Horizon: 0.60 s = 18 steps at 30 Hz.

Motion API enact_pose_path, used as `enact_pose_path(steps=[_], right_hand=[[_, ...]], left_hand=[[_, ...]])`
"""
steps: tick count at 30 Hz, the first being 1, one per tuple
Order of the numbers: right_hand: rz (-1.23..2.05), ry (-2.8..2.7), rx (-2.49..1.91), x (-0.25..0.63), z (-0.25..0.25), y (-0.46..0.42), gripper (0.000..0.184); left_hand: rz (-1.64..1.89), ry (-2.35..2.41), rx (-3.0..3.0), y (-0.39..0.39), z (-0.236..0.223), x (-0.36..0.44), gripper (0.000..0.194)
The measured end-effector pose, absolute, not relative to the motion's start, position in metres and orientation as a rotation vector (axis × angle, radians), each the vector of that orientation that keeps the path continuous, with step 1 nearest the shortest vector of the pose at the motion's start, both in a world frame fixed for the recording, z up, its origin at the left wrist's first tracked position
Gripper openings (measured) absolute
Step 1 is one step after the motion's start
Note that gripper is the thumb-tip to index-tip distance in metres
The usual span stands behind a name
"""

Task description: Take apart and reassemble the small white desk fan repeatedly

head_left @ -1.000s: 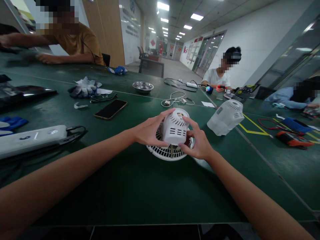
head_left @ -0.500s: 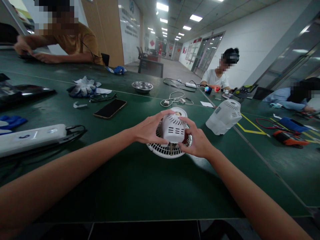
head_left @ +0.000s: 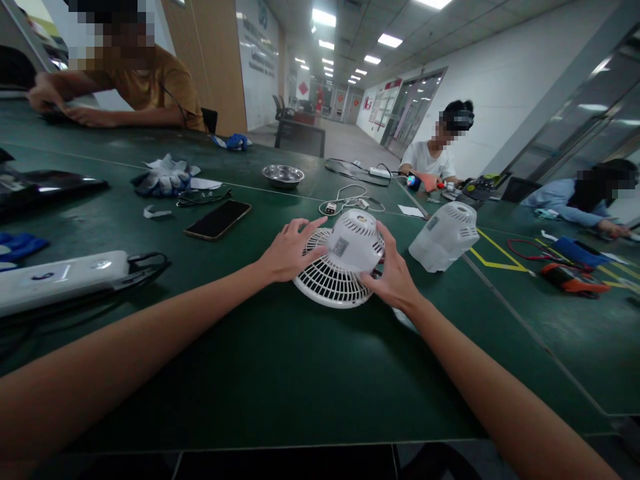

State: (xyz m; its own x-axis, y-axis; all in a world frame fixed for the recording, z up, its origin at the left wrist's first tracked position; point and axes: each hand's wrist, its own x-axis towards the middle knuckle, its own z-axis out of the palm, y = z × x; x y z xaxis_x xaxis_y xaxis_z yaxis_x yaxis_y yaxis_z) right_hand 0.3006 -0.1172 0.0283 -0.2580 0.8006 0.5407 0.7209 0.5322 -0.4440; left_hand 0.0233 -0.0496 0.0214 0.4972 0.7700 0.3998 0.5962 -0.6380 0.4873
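Note:
A white fan motor housing (head_left: 353,241), with vent slots round its top and a grey label facing me, rests tilted above a round white fan grille (head_left: 327,288) on the table. My right hand (head_left: 396,275) grips the housing's right side, thumb low in front and fingers behind. At its left side, my left hand (head_left: 290,252) is open with thumb and fingers apart; the thumb tip is at the housing's edge, and I cannot tell whether it touches. A translucent white plastic casing (head_left: 443,239) with slots stands to the right of my right hand.
Left lie a phone (head_left: 219,220), a white power strip (head_left: 65,283) and gloves (head_left: 165,177). Behind are a metal bowl (head_left: 283,175) and a white cable (head_left: 350,199). An orange multimeter (head_left: 575,280) lies at right. Several people sit round the table.
The housing has turned, so its label faces me instead of the row of slots. My left hand has loosened from it and shifted slightly left; my right hand keeps its hold.

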Motion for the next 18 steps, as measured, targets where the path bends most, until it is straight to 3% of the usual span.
enact_pose_path(steps=[5, 10, 15, 18], right_hand=[[0.313, -1.889, -1.317, 0.305, 0.029, -0.115, 0.11], [0.721, -1.434, -1.183, 0.298, 0.035, -0.116, 0.104], [1.321, -1.099, -0.951, 0.284, 0.04, -0.123, 0.046], [1.624, -1.101, -0.858, 0.281, 0.038, -0.126, 0.033]], left_hand=[[0.958, 1.194, 2.114, -0.035, 0.011, 0.015, 0.065], [1.317, 0.786, 1.71, -0.024, 0.011, 0.004, 0.066], [1.346, 0.696, 1.701, -0.032, 0.013, 0.017, 0.05], [1.401, 0.806, 1.566, -0.039, 0.012, 0.025, 0.034]])
